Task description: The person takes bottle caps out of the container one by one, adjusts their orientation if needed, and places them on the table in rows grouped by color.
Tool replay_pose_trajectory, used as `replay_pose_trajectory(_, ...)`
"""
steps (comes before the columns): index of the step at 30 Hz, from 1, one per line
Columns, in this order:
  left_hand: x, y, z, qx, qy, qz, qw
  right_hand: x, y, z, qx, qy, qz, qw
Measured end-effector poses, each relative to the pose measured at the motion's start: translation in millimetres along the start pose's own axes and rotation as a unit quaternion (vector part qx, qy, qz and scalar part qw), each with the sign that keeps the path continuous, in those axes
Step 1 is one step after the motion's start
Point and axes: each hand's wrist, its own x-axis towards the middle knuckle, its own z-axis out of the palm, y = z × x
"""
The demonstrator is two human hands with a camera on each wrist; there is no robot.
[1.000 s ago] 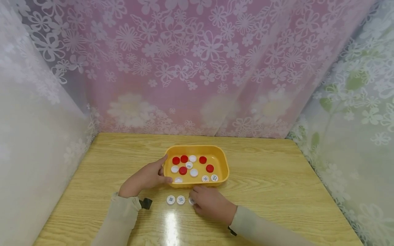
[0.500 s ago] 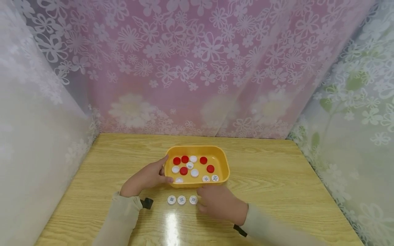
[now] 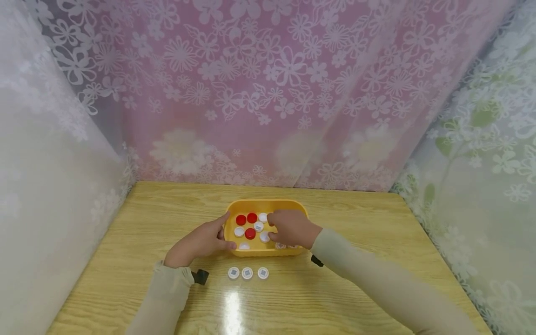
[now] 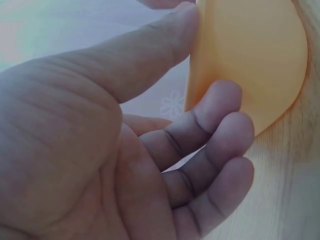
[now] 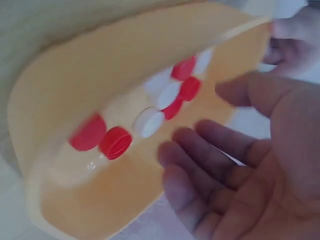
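My left hand (image 3: 203, 241) holds the left end of a yellow plastic tub (image 3: 268, 253), thumb at the rim. In the left wrist view, the fingertips (image 4: 231, 132) lie against or close by the tub's outer wall. My right hand (image 3: 293, 228) is over the tub's right half, fingers apart and loosely bent around nothing. Red caps (image 5: 116, 143) and white caps (image 5: 149, 122) lie inside the tub, a few hidden by the right hand. In front of the tub, three white caps with grey square marks sit in a row: the left (image 3: 233, 273), middle (image 3: 247, 273) and right cap (image 3: 263, 273).
The tub stands on a wood-grain table (image 3: 356, 288). A pink floral curtain (image 3: 251, 116) hangs behind the table's back edge, with pale curtains at both sides. A dark wrist camera (image 3: 202, 277) sits at the left cuff.
My right hand has left the right-hand white cap, leaving it in the row, and has moved up over the tub. The left hand keeps its hold on the tub.
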Motion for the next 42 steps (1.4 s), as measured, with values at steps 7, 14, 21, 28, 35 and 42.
replay_pose_trajectory(7,1.4,-1.8,-0.8,0.001,-0.003,0.001,1.0000,45,3,18,-0.025,-0.107,0.047,0.993)
replay_pose_trajectory(14,1.2,-1.1,-1.4,-0.003,-0.007,0.006,1.0000,62,-5,30,-0.069,-0.119,0.008,0.991)
replay_pose_trajectory(21,2.2,-2.2,-0.3,-0.006,-0.007,0.010,0.9999,65,-10,32,-0.115,-0.112,-0.041,0.986)
replay_pose_trajectory(28,3.0,-2.0,-0.6,0.000,-0.008,0.013,0.9999,66,-17,28,-0.098,-0.119,-0.064,0.986)
replay_pose_trajectory(35,3.5,-0.8,0.1,0.001,-0.007,0.011,0.9999,66,-10,34,-0.084,-0.122,-0.052,0.988)
replay_pose_trajectory(42,2.3,0.2,-1.0,0.009,-0.008,0.010,0.9999,62,-10,30,-0.089,-0.124,-0.053,0.987)
